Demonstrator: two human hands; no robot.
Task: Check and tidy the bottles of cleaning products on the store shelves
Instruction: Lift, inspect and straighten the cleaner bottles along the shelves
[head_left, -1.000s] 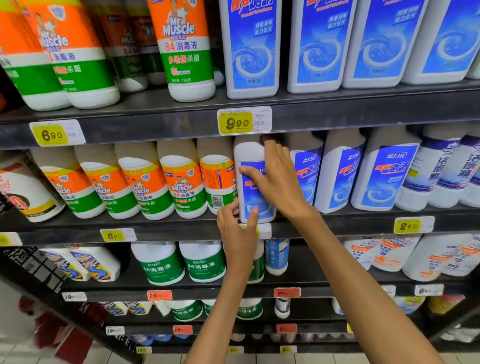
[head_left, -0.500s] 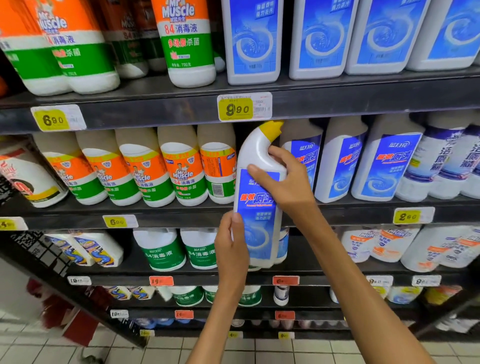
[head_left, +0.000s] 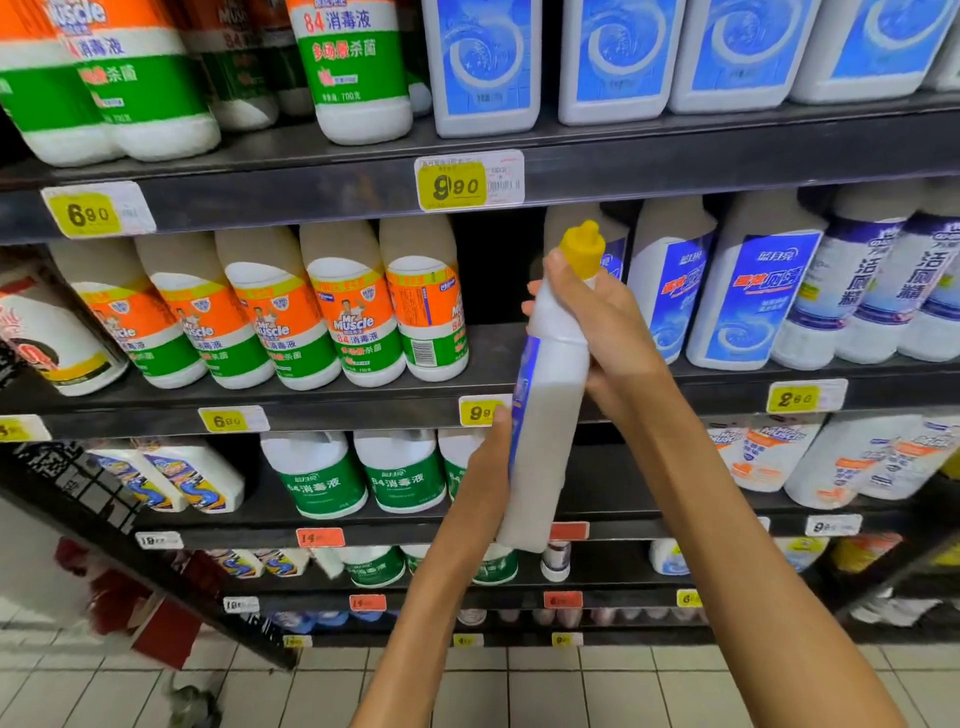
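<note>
A tall white toilet-cleaner bottle with a yellow cap and a blue label is held in front of the shelves, turned so its plain side faces me. My right hand grips its neck and shoulder. My left hand grips its lower body from the left. Behind the bottle, the middle shelf shows a dark gap where no bottle stands, between the orange-and-green Mr Muscle bottles and the row of white bottles with blue labels.
The top shelf carries more Mr Muscle bottles and blue-labelled jugs. Green-labelled bottles stand on the shelf below my hands. Yellow price tags line the shelf edges. White floor tiles lie beneath.
The bottle was pulled off the middle shelf and drawn toward me, then rotated so its blue label now faces left. My left hand slid up its lower side.
</note>
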